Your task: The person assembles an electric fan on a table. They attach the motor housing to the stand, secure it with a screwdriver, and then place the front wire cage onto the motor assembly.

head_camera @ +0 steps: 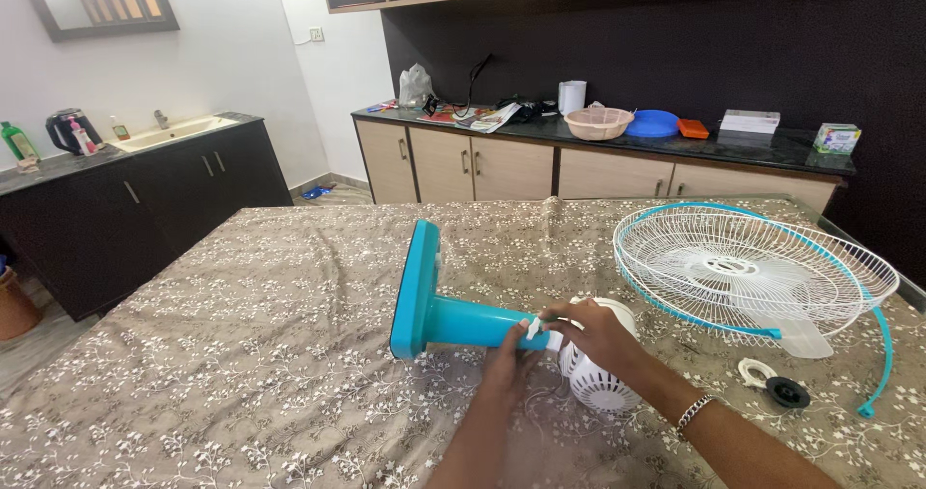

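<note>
A table fan's turquoise stand (439, 306) lies on its side on the patterned tablecloth (241, 344), its square base facing left. The white motor housing (600, 378) joins the stand's right end. My left hand (511, 359) rests on the neck where the stand meets the motor. My right hand (593, 335) grips the same joint from above, fingers on a small white part. To the right lies the white wire fan guard (752, 272) with a turquoise rim, the blades visible inside it.
A black cap and a white ring (776, 385) lie near the guard, beside a loose turquoise rim strip (883, 354). Behind the table a counter (772, 147) holds bowls, boxes and papers. A sink counter (174, 132) with a kettle stands at left.
</note>
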